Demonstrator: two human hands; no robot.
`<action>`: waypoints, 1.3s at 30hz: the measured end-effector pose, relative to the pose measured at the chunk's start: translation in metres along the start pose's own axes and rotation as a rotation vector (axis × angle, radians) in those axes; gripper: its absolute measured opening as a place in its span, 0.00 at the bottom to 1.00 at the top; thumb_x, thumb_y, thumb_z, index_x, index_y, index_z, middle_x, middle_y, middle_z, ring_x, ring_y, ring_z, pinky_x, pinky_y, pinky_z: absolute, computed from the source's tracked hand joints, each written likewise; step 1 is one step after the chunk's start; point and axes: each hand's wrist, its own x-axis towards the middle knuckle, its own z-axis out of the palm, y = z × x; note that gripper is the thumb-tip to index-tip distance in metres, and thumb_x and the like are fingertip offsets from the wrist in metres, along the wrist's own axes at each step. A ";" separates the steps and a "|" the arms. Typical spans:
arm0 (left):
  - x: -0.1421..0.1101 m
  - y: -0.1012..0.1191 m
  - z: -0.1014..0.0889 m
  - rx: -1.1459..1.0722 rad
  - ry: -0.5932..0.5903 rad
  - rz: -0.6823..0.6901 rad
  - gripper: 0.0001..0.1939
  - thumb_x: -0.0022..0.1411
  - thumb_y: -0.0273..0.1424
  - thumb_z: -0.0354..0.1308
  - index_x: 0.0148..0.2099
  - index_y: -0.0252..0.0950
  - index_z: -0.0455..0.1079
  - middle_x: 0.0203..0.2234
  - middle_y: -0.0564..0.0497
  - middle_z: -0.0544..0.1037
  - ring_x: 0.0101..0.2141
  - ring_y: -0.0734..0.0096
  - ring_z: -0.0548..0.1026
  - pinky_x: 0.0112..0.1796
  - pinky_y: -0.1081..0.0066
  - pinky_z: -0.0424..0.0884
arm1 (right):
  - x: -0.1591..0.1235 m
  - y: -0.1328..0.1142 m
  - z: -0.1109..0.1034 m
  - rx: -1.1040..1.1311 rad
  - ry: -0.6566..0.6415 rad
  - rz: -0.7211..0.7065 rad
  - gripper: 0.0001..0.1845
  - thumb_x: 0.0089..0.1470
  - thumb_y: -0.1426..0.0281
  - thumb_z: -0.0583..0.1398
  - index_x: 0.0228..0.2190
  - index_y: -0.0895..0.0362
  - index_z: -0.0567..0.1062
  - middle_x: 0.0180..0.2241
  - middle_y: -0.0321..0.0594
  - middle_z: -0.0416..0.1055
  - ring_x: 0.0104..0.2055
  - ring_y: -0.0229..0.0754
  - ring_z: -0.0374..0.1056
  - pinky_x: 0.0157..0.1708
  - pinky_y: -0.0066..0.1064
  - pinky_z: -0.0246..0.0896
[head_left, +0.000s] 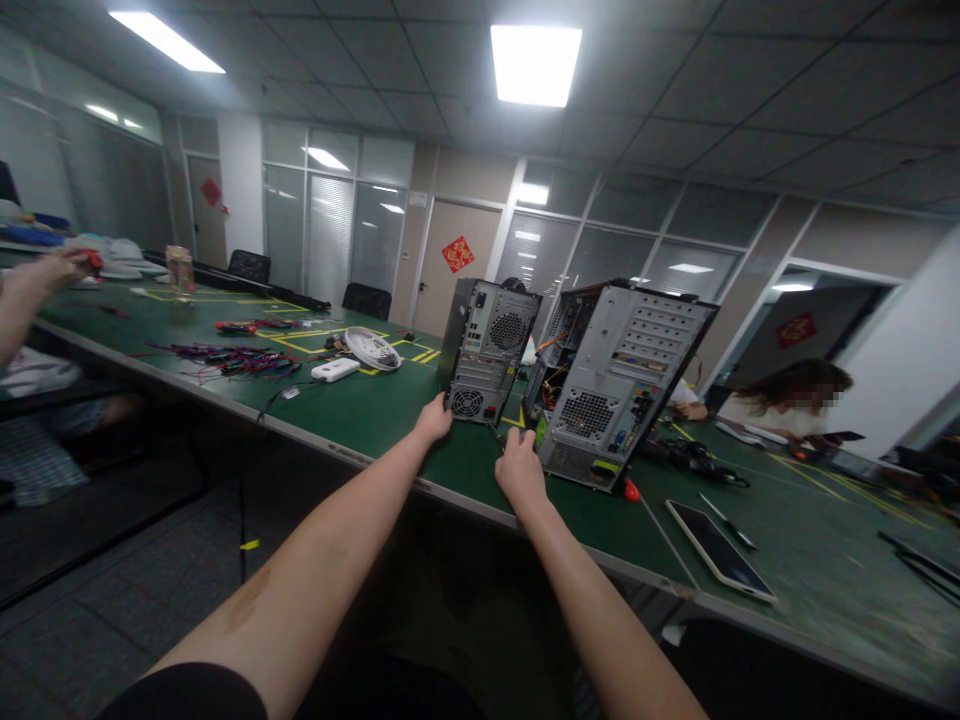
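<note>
Green table point(390, 410); left hand point(433, 420) fingers at black computer case point(487, 350) base.

The table point(390, 415) is dark green with yellow tape lines, the two computer cases point(487, 350) point(622, 385) are grey with black vent grilles, and the door ornament point(457, 254) is red.
</note>
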 end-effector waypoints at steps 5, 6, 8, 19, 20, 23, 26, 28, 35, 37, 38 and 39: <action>0.000 0.000 0.000 0.008 -0.003 0.000 0.27 0.70 0.27 0.53 0.70 0.32 0.61 0.60 0.37 0.74 0.59 0.56 0.74 0.59 0.65 0.67 | 0.000 0.001 0.000 0.014 -0.008 -0.009 0.16 0.59 0.78 0.55 0.49 0.59 0.62 0.50 0.50 0.60 0.41 0.43 0.75 0.37 0.31 0.65; 0.000 0.000 -0.001 0.011 -0.003 0.001 0.27 0.70 0.27 0.53 0.69 0.32 0.62 0.59 0.38 0.75 0.59 0.56 0.74 0.59 0.65 0.67 | 0.000 0.001 0.001 0.014 -0.006 -0.021 0.16 0.59 0.78 0.55 0.48 0.59 0.62 0.49 0.49 0.61 0.41 0.44 0.75 0.37 0.31 0.65; -0.001 0.001 -0.001 0.016 -0.003 0.002 0.26 0.70 0.26 0.53 0.68 0.33 0.63 0.58 0.38 0.75 0.58 0.57 0.75 0.59 0.65 0.67 | 0.001 0.002 0.002 0.010 -0.001 -0.039 0.15 0.59 0.78 0.55 0.48 0.59 0.62 0.48 0.49 0.61 0.42 0.44 0.74 0.37 0.31 0.65; 0.002 -0.003 0.002 -0.005 0.008 0.010 0.27 0.69 0.28 0.55 0.69 0.33 0.62 0.58 0.39 0.76 0.58 0.57 0.75 0.59 0.66 0.66 | 0.002 0.004 0.008 -0.025 0.016 -0.039 0.13 0.62 0.76 0.54 0.48 0.59 0.62 0.46 0.47 0.63 0.39 0.44 0.74 0.34 0.30 0.64; 0.002 -0.003 0.002 -0.006 0.004 0.007 0.27 0.69 0.29 0.55 0.69 0.33 0.62 0.58 0.38 0.76 0.58 0.57 0.75 0.59 0.65 0.66 | 0.002 0.004 0.008 -0.029 0.016 -0.040 0.12 0.62 0.76 0.54 0.48 0.59 0.63 0.46 0.48 0.63 0.39 0.44 0.74 0.33 0.30 0.63; 0.002 -0.002 0.001 -0.010 -0.006 -0.004 0.28 0.69 0.29 0.55 0.70 0.33 0.61 0.59 0.38 0.75 0.59 0.57 0.74 0.59 0.65 0.66 | 0.001 0.004 0.008 -0.038 0.011 -0.041 0.11 0.63 0.75 0.53 0.48 0.59 0.63 0.46 0.47 0.63 0.38 0.43 0.74 0.32 0.29 0.62; 0.002 -0.002 0.001 -0.015 -0.007 0.001 0.28 0.69 0.28 0.55 0.70 0.32 0.61 0.60 0.37 0.74 0.59 0.56 0.74 0.59 0.64 0.67 | 0.001 0.004 0.007 -0.046 0.004 -0.038 0.11 0.65 0.74 0.53 0.49 0.59 0.63 0.46 0.46 0.63 0.39 0.42 0.74 0.33 0.28 0.62; 0.002 -0.002 0.001 -0.020 -0.005 0.002 0.28 0.69 0.28 0.55 0.69 0.33 0.61 0.60 0.37 0.74 0.59 0.56 0.74 0.59 0.64 0.67 | 0.001 0.004 0.006 -0.055 -0.003 -0.038 0.11 0.65 0.74 0.53 0.49 0.59 0.63 0.45 0.46 0.63 0.39 0.42 0.74 0.32 0.28 0.61; 0.001 0.000 0.000 -0.024 0.001 -0.005 0.29 0.69 0.29 0.56 0.69 0.33 0.62 0.60 0.37 0.74 0.59 0.56 0.74 0.60 0.64 0.67 | 0.000 0.003 0.004 -0.079 -0.012 -0.041 0.14 0.66 0.72 0.53 0.52 0.58 0.64 0.46 0.46 0.64 0.39 0.43 0.75 0.32 0.28 0.62; 0.000 0.000 0.000 -0.016 0.007 0.007 0.28 0.68 0.28 0.56 0.69 0.33 0.62 0.60 0.37 0.74 0.60 0.56 0.73 0.60 0.64 0.66 | 0.000 0.003 0.004 -0.083 -0.015 -0.038 0.14 0.66 0.72 0.53 0.53 0.58 0.64 0.46 0.47 0.64 0.39 0.43 0.75 0.33 0.28 0.62; 0.000 0.000 0.000 -0.013 0.009 0.014 0.28 0.68 0.28 0.56 0.69 0.33 0.62 0.60 0.38 0.74 0.60 0.56 0.73 0.60 0.64 0.66 | 0.000 0.003 0.004 -0.084 -0.017 -0.038 0.14 0.66 0.71 0.54 0.53 0.58 0.64 0.46 0.47 0.64 0.39 0.43 0.75 0.33 0.28 0.62; 0.000 0.000 0.000 -0.010 0.009 0.018 0.28 0.68 0.27 0.55 0.69 0.33 0.62 0.60 0.38 0.74 0.60 0.57 0.73 0.60 0.64 0.66 | 0.000 0.003 0.004 -0.086 -0.018 -0.036 0.14 0.66 0.71 0.54 0.53 0.58 0.64 0.46 0.47 0.64 0.39 0.43 0.75 0.33 0.28 0.63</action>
